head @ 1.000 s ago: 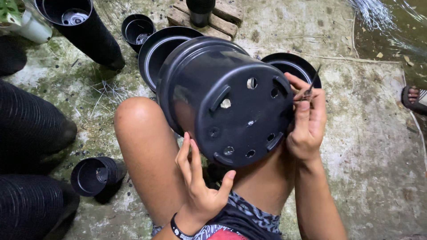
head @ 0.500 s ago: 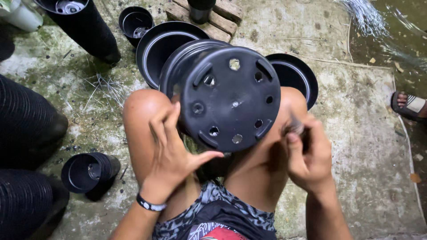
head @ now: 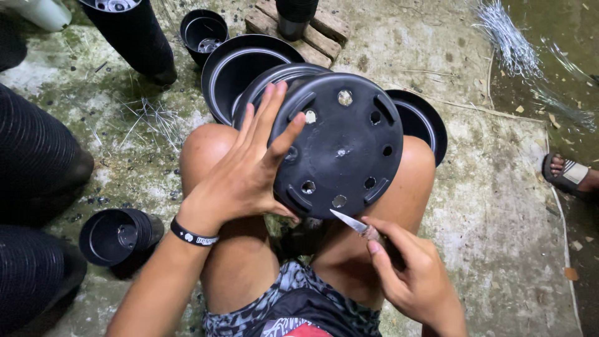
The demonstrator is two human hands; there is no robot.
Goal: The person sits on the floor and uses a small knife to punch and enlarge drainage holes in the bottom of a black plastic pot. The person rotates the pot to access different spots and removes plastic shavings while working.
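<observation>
Black plastic pots lie about the concrete floor [head: 499,206] at the far left, long nested stacks [head: 34,162] and a small pot on its side [head: 118,237]. Toward the middle, the left hand [head: 246,171] spreads flat, fingers open, against the side of a large black pot [head: 340,146] resting bottom-up across the person's bare knees, its holed base facing the camera. Just right and below, the right hand [head: 415,278] is closed around a small knife [head: 350,222], blade tip near the pot's lower rim.
</observation>
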